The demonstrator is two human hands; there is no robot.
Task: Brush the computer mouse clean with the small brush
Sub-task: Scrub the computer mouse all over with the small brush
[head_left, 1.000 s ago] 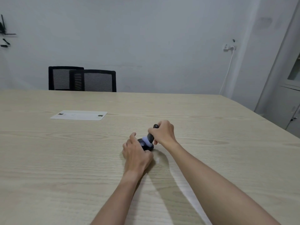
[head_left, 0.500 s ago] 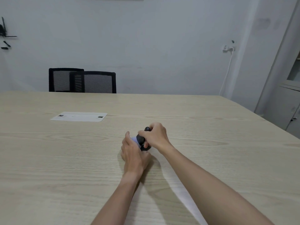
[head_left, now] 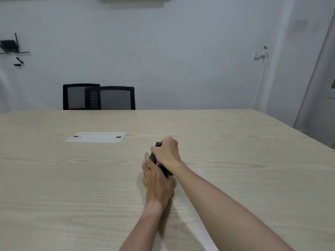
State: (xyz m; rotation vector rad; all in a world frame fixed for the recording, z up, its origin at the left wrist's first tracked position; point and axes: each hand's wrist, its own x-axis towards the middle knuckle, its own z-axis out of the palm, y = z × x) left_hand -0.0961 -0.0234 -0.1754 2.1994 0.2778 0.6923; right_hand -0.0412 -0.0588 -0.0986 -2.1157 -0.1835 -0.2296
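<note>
A black computer mouse (head_left: 165, 172) lies on the wooden table (head_left: 72, 187), mostly hidden under my two hands. My left hand (head_left: 156, 180) wraps around its near left side and holds it down. My right hand (head_left: 167, 153) is closed around a small dark-handled brush (head_left: 154, 154), whose handle end pokes out above the knuckles. The brush sits over the far end of the mouse, its pale bristles barely visible by my left fingertips.
A white flat plate (head_left: 96, 137) with two small slots is set into the table, far left of the hands. Two black mesh chairs (head_left: 108, 97) stand behind the table's far edge. A cabinet (head_left: 324, 87) stands at the right wall.
My right hand with the brush has moved left and away from me across the mouse. My left hand has kept its hold on the mouse.
</note>
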